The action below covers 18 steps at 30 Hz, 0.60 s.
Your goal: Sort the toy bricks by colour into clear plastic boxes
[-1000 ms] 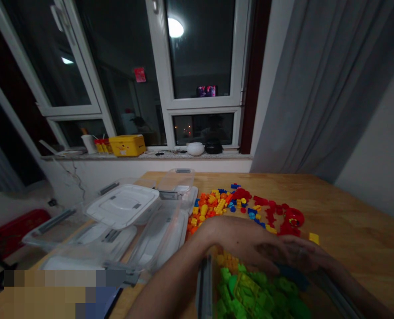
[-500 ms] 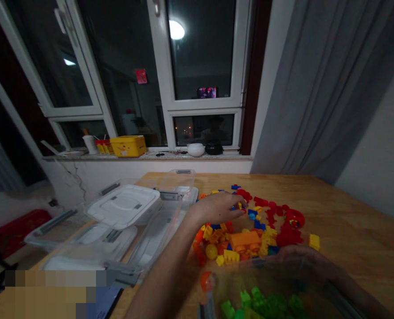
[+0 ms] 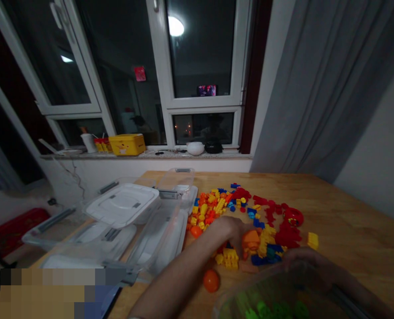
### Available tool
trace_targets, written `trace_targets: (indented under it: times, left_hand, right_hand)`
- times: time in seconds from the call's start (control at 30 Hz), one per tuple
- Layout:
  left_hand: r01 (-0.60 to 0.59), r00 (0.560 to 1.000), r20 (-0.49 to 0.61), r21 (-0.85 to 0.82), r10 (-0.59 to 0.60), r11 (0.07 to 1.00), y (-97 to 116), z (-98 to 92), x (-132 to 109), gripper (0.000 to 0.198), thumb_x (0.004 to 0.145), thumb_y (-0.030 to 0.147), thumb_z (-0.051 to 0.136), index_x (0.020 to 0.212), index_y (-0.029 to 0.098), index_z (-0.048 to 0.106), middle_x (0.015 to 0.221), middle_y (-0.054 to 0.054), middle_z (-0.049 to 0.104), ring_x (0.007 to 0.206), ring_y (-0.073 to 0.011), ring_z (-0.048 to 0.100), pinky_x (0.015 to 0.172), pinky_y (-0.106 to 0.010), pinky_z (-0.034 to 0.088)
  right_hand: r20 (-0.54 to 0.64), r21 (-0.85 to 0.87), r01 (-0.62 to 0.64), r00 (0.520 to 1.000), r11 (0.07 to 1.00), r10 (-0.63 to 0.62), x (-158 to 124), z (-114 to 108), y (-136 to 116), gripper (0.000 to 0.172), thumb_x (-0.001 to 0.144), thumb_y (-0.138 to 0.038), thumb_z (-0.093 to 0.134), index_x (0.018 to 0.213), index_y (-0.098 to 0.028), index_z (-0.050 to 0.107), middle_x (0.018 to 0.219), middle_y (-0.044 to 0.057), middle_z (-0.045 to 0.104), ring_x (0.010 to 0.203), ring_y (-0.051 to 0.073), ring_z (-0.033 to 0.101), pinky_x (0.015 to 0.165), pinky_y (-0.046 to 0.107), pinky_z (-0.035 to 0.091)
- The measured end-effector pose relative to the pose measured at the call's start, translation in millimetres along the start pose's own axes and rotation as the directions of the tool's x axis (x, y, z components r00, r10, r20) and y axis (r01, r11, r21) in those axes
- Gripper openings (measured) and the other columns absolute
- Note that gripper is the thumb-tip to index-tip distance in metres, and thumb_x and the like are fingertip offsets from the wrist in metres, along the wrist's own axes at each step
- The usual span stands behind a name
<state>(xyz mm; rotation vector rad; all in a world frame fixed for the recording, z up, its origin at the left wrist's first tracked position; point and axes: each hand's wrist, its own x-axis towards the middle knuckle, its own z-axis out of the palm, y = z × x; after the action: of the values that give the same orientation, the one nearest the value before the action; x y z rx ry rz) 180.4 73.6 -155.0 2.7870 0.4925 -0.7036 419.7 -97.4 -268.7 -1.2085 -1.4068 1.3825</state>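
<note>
Left hand (image 3: 235,230) among the toy blocks (image 3: 230,258), right hand (image 3: 308,261) on a clear box (image 3: 270,283)

The blocks lie in a loose heap on the table, just beyond the clear box. They look like hard plastic: light, stiff, a little slick and not fragile. Flat sides should give the surest pinch; a big orange block (image 3: 251,239) seems chunky enough to take across its body. The left hand reaches down into the heap beside that block, but its fingertips are hidden, so whether it grips anything I cannot tell. The right hand holds the box by its far right edge. The box is tilted, its thin walls probably light and slightly flexible; the rim looks the best hold.

Counts: two hands, one held box, and in it green blocks (image 3: 276,309), too blurred to number. The heap's orange, yellow, blue and red pieces are too many to count. Two orange balls show, one near the box (image 3: 211,281), one farther left; they would roll easily. One yellow block (image 3: 313,240) sits apart to the right, past one red ring (image 3: 294,217).

Outward on the table (image 3: 353,248), one white lid (image 3: 122,206) lies atop several clear tubs (image 3: 155,232), which overlap too much to count. On the windowsill are one yellow box (image 3: 127,145), one white bowl (image 3: 196,148) and one black bowl (image 3: 213,147).
</note>
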Motion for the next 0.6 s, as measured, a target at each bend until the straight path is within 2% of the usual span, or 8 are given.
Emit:
trace_targets:
  times: [0.13, 0.23, 0.3, 0.37, 0.47, 0.53, 0.6]
  left_hand:
    - [0.067, 0.99, -0.127, 0.027, -0.064, 0.997, -11, 2.3, 6, 0.077, 0.074, 0.039, 0.085, 0.145, 0.032, 0.054, 0.131, -0.009, 0.074, 0.117, -0.031, 0.072, 0.089, -0.034, 0.058]
    - [0.133, 0.973, -0.19, 0.014, -0.128, 0.991, -23, 0.0, 3, 0.06, 0.084, 0.047, 0.076, 0.136, 0.027, 0.057, 0.131, -0.012, 0.074, 0.116, -0.0296, 0.073, 0.088, -0.033, 0.058]
    - [0.205, 0.947, -0.253, -0.001, -0.199, 0.979, -31, -1.0, 0, 0.059, 0.09, 0.051, 0.068, 0.139, 0.024, 0.052, 0.134, -0.015, 0.072, 0.117, -0.0309, 0.073, 0.089, -0.036, 0.059]
    - [0.291, 0.904, -0.322, -0.017, -0.281, 0.957, -36, -1.1, -2, 0.058, 0.096, 0.047, 0.06, 0.145, 0.021, 0.045, 0.137, -0.02, 0.069, 0.121, -0.0338, 0.071, 0.091, -0.041, 0.059]
    - [0.371, 0.86, -0.362, -0.038, -0.359, 0.928, -41, -0.5, -3, 0.064, 0.096, 0.044, 0.059, 0.151, 0.019, 0.038, 0.138, -0.023, 0.068, 0.123, -0.037, 0.069, 0.093, -0.046, 0.059]
    - [0.379, 0.865, -0.336, -0.046, -0.372, 0.924, -42, -0.6, -3, 0.07, 0.092, 0.053, 0.064, 0.15, 0.018, 0.043, 0.134, -0.024, 0.07, 0.121, -0.0391, 0.07, 0.093, -0.049, 0.058]
    - [0.352, 0.89, -0.291, -0.048, -0.35, 0.935, -42, -1.3, -3, 0.071, 0.088, 0.066, 0.064, 0.141, 0.02, 0.054, 0.131, -0.022, 0.072, 0.12, -0.0408, 0.07, 0.098, -0.053, 0.055]
  right_hand:
    - [-0.02, 0.023, -0.009, 1.0, 1.0, 0.009, -2, 8, -14, 0.034, 0.059, -0.035, 0.079, 0.092, -0.03, 0.086, 0.101, 0.004, 0.087, 0.103, 0.037, 0.077, 0.093, 0.046, 0.056]
    - [0.005, 0.033, 0.004, 1.0, 0.999, -0.004, -1, 8, -15, 0.032, 0.063, -0.038, 0.078, 0.093, -0.03, 0.087, 0.102, 0.004, 0.087, 0.103, 0.036, 0.077, 0.093, 0.045, 0.056]
    - [0.006, 0.024, 0.021, 1.0, 0.999, -0.021, 0, 5, -9, 0.029, 0.065, -0.04, 0.079, 0.091, -0.03, 0.087, 0.102, 0.005, 0.087, 0.102, 0.036, 0.078, 0.091, 0.045, 0.057]
    - [-0.001, 0.017, 0.029, 1.0, 0.999, -0.029, 2, 1, -1, 0.032, 0.063, -0.041, 0.081, 0.092, -0.029, 0.087, 0.102, 0.006, 0.087, 0.102, 0.037, 0.078, 0.09, 0.046, 0.058]
    - [-0.01, 0.005, 0.03, 1.0, 1.0, -0.03, 3, -3, 7, 0.036, 0.061, -0.042, 0.083, 0.094, -0.029, 0.087, 0.103, 0.007, 0.087, 0.102, 0.038, 0.078, 0.091, 0.048, 0.059]
    - [-0.011, -0.02, 0.035, 0.999, 0.999, -0.035, 2, -3, 7, 0.034, 0.062, -0.042, 0.082, 0.093, -0.028, 0.087, 0.104, 0.007, 0.087, 0.103, 0.039, 0.078, 0.092, 0.049, 0.058]
    - [-0.003, -0.039, 0.036, 0.999, 0.999, -0.036, 2, -4, 3, 0.033, 0.064, -0.042, 0.081, 0.093, -0.028, 0.087, 0.104, 0.007, 0.087, 0.103, 0.039, 0.078, 0.093, 0.049, 0.059]
